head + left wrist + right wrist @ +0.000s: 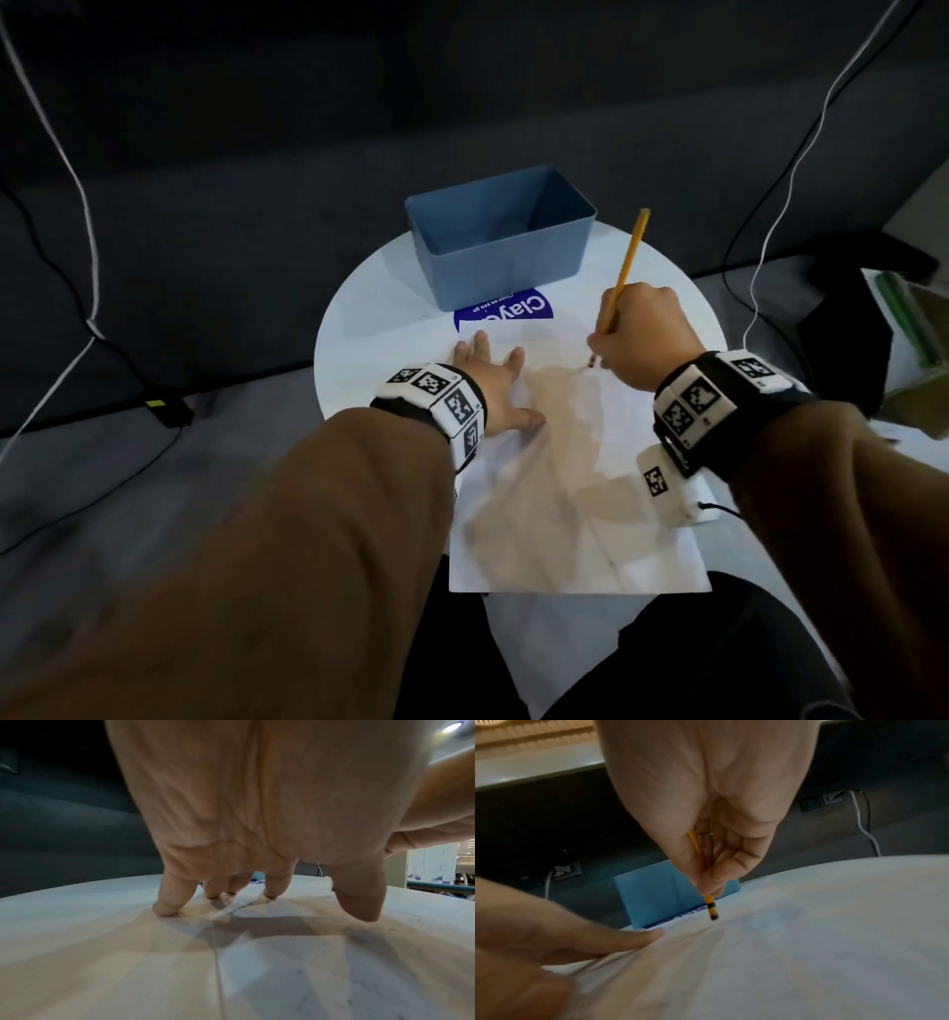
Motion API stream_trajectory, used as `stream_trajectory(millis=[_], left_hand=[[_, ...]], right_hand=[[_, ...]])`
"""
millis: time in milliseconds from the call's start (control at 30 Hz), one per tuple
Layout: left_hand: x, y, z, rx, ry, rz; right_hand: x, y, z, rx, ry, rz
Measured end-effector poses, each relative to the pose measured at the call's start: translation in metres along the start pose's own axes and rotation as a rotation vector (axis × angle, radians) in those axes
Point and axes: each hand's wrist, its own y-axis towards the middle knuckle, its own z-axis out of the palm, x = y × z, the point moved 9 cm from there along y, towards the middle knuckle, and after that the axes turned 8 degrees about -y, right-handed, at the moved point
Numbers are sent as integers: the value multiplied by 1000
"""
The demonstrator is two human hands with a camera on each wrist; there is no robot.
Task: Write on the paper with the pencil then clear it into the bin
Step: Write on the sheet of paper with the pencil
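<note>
From the head camera I see my left hand [493, 380] lying flat on the white paper [575, 462], fingers straight and spread, pressing it down on the round white worktop [369, 313]. My right hand [642, 339] is just to the right of it, fingers curled tight around a yellow pencil [629, 262]. The pencil's low end touches the paper near its far edge, and the long end leans up and away from me. The blue bin [500, 236] stands past both hands, open side up. A blue sticker [506, 311] with white letters peeks out between the bin and the paper. A brown sleeve covers each arm.

From the left wrist camera I see my left hand [257, 811] from behind. Its fingertips [167, 907] push down on the paper [282, 973], and the thumb hangs just above it.

From the right wrist camera I see my right hand [706, 811] pinching the pencil [711, 906], whose dark-banded end meets the paper [808, 943]. The bin [654, 896] sits just behind the pencil. My left hand [552, 933] looks blurry, with one finger stretched along the paper's edge.
</note>
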Motion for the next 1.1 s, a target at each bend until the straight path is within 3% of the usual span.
stream_trajectory(millis=[133,333,533,700,900,1100], left_hand=[[-1,0,-1,6,16,-11],[1,1,1,-9,-3,-4],[0,1,0,-3,12,-9],[1,0,0,-19,25,-1],[2,2,0,3,19,-15],[4,3,1,-18,7,0]], right_hand=[[31,0,20,26,128,-93],[-9,11,9,1,87,49],[25,5,24,15,125,-92],[7,10,13,-38,41,4],[25,4,27,0,107,-70],[5,10,12,-38,84,11]])
